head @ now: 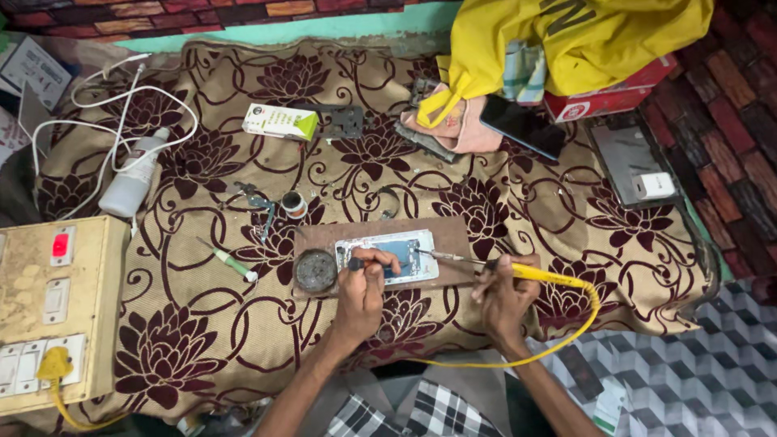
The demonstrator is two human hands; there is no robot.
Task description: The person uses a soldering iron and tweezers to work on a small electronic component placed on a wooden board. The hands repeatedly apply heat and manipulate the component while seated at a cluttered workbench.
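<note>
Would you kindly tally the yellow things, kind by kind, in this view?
Soldering iron with yellow handle, in the right hand: 1
Yellow cord: 1
Yellow plug in the switchboard: 1
Yellow bag: 1
Total: 4

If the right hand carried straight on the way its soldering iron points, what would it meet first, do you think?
The right hand points its yellow-handled soldering iron leftward, so it would probably first meet the opened phone on the wooden board, just before the left hand; depth is hard to judge.
</note>
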